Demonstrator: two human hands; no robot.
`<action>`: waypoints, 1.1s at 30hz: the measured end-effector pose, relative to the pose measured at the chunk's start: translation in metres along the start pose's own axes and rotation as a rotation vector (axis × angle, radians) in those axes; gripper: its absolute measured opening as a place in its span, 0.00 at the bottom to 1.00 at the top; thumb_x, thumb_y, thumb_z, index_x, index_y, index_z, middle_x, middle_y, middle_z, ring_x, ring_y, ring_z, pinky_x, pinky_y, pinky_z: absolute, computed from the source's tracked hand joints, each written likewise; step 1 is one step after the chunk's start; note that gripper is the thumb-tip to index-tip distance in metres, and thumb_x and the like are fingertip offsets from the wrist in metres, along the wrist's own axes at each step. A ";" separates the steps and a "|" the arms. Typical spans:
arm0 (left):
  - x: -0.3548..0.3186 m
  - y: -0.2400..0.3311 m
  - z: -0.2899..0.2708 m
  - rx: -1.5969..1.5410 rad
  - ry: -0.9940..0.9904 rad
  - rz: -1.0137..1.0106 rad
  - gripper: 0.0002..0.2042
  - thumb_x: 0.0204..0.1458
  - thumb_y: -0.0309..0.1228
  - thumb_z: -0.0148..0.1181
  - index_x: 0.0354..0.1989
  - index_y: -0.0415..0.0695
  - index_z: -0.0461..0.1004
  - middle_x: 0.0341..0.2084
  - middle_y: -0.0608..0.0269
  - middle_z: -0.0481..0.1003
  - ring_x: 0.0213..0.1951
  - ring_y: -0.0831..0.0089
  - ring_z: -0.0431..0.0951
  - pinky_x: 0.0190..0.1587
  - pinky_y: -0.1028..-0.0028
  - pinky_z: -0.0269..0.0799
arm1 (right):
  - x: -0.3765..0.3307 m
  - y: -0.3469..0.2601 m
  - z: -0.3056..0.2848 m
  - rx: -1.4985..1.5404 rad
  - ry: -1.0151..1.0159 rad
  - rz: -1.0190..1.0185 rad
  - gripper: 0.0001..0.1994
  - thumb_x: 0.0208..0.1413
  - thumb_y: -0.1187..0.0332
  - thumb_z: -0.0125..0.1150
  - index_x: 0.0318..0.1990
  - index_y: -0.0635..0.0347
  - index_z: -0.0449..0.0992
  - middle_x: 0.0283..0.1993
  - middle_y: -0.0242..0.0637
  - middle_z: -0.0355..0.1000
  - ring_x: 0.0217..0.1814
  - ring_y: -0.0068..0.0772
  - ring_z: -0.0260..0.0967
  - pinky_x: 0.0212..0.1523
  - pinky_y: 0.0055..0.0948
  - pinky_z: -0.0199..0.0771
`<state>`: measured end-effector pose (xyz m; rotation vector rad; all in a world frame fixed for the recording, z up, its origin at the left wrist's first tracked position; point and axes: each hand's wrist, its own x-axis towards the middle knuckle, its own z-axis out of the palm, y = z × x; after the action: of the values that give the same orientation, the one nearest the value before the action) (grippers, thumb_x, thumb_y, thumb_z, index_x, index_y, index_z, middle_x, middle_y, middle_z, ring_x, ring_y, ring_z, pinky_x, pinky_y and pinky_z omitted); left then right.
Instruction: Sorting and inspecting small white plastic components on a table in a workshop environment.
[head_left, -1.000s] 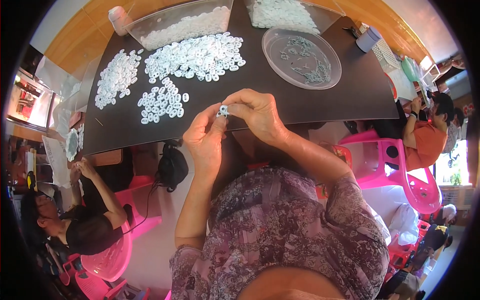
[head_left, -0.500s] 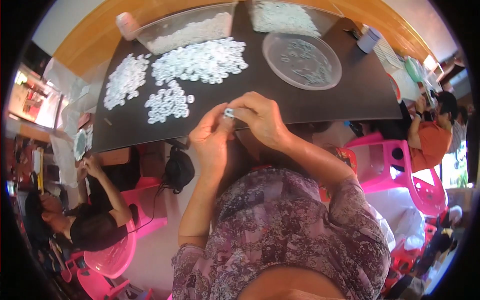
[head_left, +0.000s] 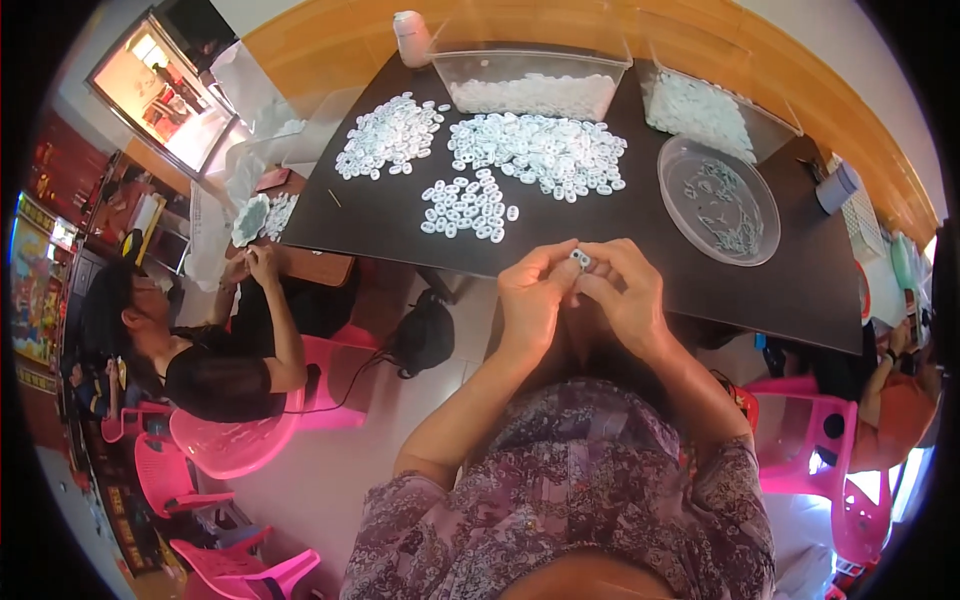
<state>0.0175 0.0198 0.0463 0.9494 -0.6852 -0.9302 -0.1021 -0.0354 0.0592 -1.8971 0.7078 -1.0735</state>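
White, with two dark holes: grips a small piece (head_left: 580,258) between thumb and fingers of the left hand (head_left: 528,305), just over the near edge of the dark worktop (head_left: 640,225). Rests curled fingers of the right hand (head_left: 632,295) close against the other side; cannot tell whether to call that a grip or a touch. Faces a loose cluster of white ovals (head_left: 465,208) beyond the left hand, with a broad heap (head_left: 545,155) behind and a third heap (head_left: 393,137) farther left. Looks across to a clear bin (head_left: 545,68) and another bin (head_left: 775,125), both part-filled with white pieces. Has a shallow round dish (head_left: 683,222) to the right, scattered with thin grey-green parts (head_left: 740,240).
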 end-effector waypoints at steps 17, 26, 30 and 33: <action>0.003 -0.010 0.009 0.030 -0.041 0.028 0.09 0.53 0.19 0.55 0.42 0.30 0.74 0.30 0.56 0.76 0.23 0.76 0.72 0.26 0.79 0.70 | -0.004 0.015 -0.005 -0.134 0.148 -0.159 0.14 0.41 0.79 0.62 0.40 0.65 0.77 0.33 0.38 0.72 0.36 0.35 0.68 0.36 0.30 0.69; 0.000 -0.010 0.015 0.031 0.006 0.050 0.08 0.53 0.21 0.56 0.40 0.30 0.74 0.30 0.57 0.76 0.23 0.77 0.73 0.25 0.80 0.71 | -0.006 0.014 0.000 -0.210 0.246 -0.285 0.15 0.41 0.80 0.62 0.40 0.66 0.76 0.34 0.39 0.73 0.35 0.37 0.67 0.35 0.32 0.69; -0.002 -0.011 0.014 0.042 -0.009 0.088 0.09 0.54 0.22 0.56 0.41 0.30 0.74 0.30 0.58 0.76 0.24 0.78 0.72 0.27 0.81 0.70 | -0.006 0.016 0.001 -0.247 0.284 -0.358 0.15 0.40 0.80 0.63 0.40 0.67 0.75 0.35 0.40 0.73 0.34 0.39 0.67 0.34 0.32 0.69; -0.003 -0.013 0.015 0.107 -0.002 0.164 0.10 0.54 0.24 0.57 0.41 0.30 0.74 0.28 0.60 0.75 0.24 0.78 0.71 0.28 0.81 0.69 | -0.007 0.018 0.002 -0.227 0.302 -0.393 0.15 0.40 0.79 0.63 0.40 0.67 0.75 0.35 0.40 0.73 0.34 0.39 0.66 0.33 0.32 0.68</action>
<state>-0.0015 0.0134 0.0407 0.9716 -0.8087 -0.7561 -0.1053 -0.0385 0.0401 -2.1482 0.6582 -1.6091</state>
